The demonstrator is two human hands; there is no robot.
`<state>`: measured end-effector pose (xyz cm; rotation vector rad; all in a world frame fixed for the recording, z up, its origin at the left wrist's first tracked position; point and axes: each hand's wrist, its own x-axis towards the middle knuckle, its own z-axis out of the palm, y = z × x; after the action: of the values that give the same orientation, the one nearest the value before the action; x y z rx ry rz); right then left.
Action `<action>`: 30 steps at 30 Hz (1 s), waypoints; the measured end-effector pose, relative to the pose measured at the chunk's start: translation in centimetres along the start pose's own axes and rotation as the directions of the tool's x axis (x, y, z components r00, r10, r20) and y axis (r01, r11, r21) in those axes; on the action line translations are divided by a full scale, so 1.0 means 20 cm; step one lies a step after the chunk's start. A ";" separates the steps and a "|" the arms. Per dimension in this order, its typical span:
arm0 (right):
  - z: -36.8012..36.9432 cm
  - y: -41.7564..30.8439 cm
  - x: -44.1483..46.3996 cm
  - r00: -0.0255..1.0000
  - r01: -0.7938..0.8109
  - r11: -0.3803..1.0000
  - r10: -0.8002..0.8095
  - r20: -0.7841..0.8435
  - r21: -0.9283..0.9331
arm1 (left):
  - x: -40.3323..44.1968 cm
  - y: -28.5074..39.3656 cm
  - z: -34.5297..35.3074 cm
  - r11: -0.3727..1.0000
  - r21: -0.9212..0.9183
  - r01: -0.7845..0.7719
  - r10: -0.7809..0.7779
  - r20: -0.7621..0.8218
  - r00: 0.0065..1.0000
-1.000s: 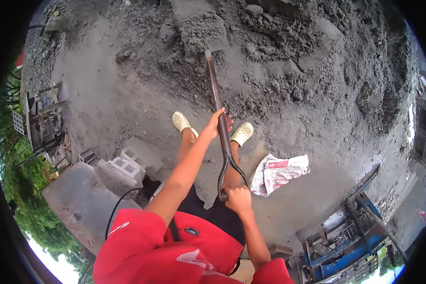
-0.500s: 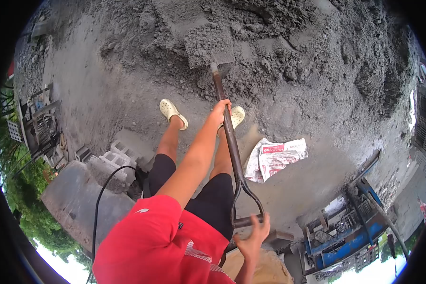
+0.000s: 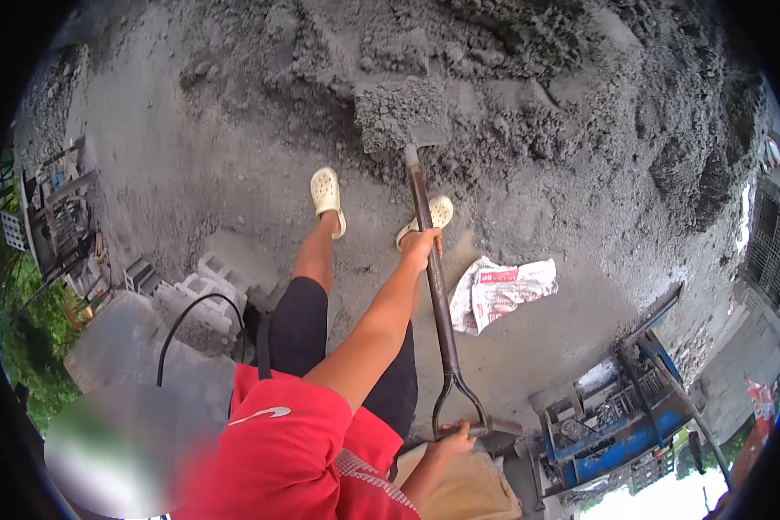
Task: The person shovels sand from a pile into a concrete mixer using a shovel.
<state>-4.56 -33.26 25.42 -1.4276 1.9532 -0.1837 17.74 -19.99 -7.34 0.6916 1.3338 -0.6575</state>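
Wrapped around the dark shaft of a shovel [image 3: 442, 321] is my left hand [image 3: 420, 247], roughly midway along it. My right hand [image 3: 458, 438] closes on the crossbar of the D-shaped handle at the lower end. The shovel's blade carries a heap of grey gravelly material [image 3: 399, 113] and lies over the loose grey ground. My feet, in pale clogs [image 3: 325, 191], stand below the blade, one left of the shaft and the other partly behind it. A crumpled white and red sack [image 3: 503, 293] lies right of the shaft.
Rough grey material [image 3: 667, 130] is piled across the top and right. Concrete blocks [image 3: 208, 290] and a grey sheet [image 3: 117, 347] are at the left. A blue metal frame [image 3: 620, 451] stands at the lower right, with a yellowish object [image 3: 468, 490] beside it.
My right hand opened off the handle and is closed on it again. The loaded blade has shifted down and right in view, and my left hand has moved lower with the shaft.
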 end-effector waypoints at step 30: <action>0.65 -0.75 -0.87 0.095 0.240 0.819 -0.554 0.827 0.521 | -2.61 1.31 -1.38 0.139 -0.665 -0.734 0.856 -0.292 0.427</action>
<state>17.49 -20.05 30.99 -1.3148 0.3791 0.2075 14.07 19.74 43.56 0.5481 0.7264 0.7359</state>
